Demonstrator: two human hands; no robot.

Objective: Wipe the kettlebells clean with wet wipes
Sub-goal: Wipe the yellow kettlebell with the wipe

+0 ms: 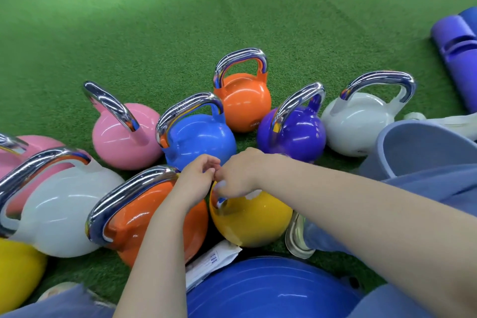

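Nearest the camera, at 6 o'clock, sits a glossy blue rubber ball [271, 289], with a white wet-wipe packet [209, 263] lying flat just beyond it on the green artificial-turf floor [180, 20].

Both hands meet above the glossy yellow kettlebell [249, 217], just past centre. The left hand [197, 175] has its fingers curled inward; whether it pinches anything I cannot tell. The right hand [238, 175] curls down over the kettlebell's handle, and a bit of white wet wipe [254, 194] shows beneath it against the yellow top. This looks like the wiping of the yellow kettlebell's handle, or the readying of the wipe for it. The next move probably calls for pressing the wipe round the handle and then over the round body.

The glossy orange kettlebell with a chrome handle [152, 217] stands touching the left forearm at 9 o'clock and crowds that side. A blue kettlebell [198, 139] stands at 12 o'clock and a purple kettlebell [294, 131] at 1 o'clock, both near the hands. Farther round are a pink kettlebell [121, 137], a second orange kettlebell [244, 100] and 2 pale grey ones [358, 121] [62, 212]. A grey-blue plastic basin [418, 147] sits at 3 o'clock.
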